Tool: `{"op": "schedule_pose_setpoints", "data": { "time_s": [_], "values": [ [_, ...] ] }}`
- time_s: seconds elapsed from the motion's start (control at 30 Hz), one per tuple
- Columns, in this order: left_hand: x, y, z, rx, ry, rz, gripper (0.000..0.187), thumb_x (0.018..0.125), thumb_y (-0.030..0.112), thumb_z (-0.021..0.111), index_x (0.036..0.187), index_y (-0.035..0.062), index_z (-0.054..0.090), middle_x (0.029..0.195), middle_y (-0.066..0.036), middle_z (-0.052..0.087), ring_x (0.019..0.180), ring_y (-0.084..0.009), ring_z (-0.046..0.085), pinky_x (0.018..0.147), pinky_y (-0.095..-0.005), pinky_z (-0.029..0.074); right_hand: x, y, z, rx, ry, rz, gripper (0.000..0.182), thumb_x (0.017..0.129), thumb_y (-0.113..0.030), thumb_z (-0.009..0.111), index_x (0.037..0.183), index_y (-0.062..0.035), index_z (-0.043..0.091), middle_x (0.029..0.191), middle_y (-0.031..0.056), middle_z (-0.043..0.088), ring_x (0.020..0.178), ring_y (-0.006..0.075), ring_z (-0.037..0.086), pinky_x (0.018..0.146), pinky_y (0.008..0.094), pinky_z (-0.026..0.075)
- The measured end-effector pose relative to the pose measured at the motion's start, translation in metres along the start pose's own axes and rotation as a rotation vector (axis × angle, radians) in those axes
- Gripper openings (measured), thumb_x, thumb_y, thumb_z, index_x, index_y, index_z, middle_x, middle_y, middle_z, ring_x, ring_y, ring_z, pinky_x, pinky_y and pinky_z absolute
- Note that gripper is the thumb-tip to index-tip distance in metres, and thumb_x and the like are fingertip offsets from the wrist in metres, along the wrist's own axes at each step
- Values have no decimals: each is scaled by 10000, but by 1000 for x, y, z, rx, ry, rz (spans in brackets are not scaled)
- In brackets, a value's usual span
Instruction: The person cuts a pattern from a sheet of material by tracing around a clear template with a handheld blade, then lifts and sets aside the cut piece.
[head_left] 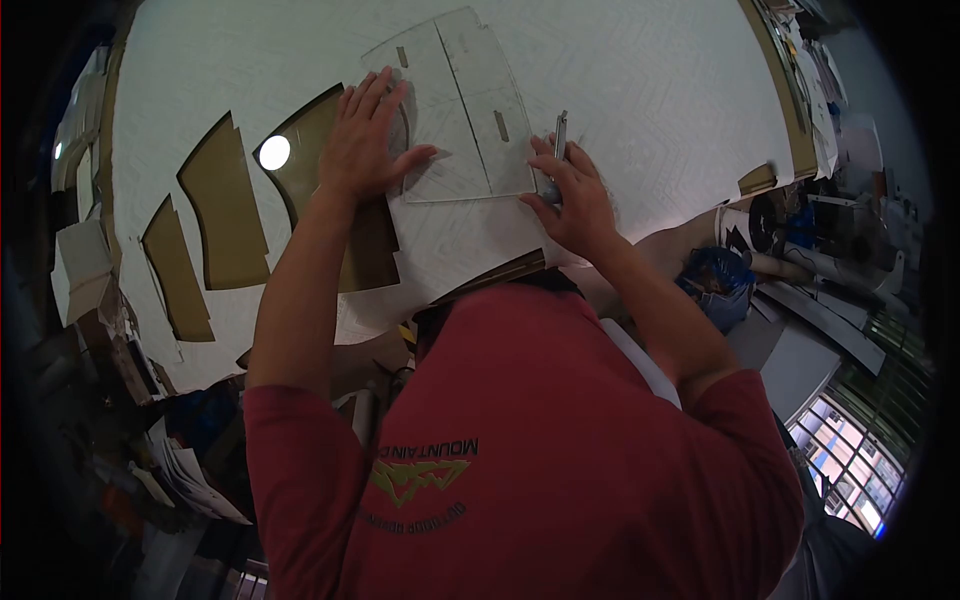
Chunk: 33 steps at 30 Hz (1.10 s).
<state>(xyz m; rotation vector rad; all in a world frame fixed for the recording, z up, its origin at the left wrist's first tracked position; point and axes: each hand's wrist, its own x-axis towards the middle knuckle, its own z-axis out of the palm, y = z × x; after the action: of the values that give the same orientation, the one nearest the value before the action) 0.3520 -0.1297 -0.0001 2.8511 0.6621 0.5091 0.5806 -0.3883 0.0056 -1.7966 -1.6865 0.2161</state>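
Note:
A clear plastic template (455, 120) with a dark lengthwise line and two small slots lies on a large white patterned sheet (640, 60). My left hand (365, 135) rests flat along the template's left edge, fingers stretched and thumb spread onto it. Close by the lower right edge, my right hand (575, 190) has its fingers curled around a slim silver pen-like tool (561, 133), which points up and away from me. Its lower end is hidden by the fingers.
Several curved cut-outs in the sheet bare a glossy brown surface (222, 205) on the left. My body stands at the near edge. A blue plastic bag (720, 275) sits below on the right, and stacked papers (85, 260) lie beyond the left edge.

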Motion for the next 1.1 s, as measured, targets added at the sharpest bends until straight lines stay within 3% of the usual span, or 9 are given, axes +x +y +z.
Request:
{"op": "schedule_pose_setpoints", "data": {
  "time_s": [0.4,1.1],
  "values": [
    [0,-2,1,-18,18,12,916,858,660,732,1499,45,510,1633,-177,412,1534,-351,353,1269,-543,238,0,-1,-1,-86,-49,-48,469,880,-252,818,1271,-141,584,1482,83,617,1410,362,504,1210,551,353],
    [2,-1,-2,-36,43,20,893,841,628,766,1461,28,533,1610,-193,430,1520,-359,367,1267,-546,249,3,-4,-2,-110,-33,-46,462,879,-276,818,1253,-133,587,1458,84,632,1355,351,550,1202,555,365]
  ]
}}
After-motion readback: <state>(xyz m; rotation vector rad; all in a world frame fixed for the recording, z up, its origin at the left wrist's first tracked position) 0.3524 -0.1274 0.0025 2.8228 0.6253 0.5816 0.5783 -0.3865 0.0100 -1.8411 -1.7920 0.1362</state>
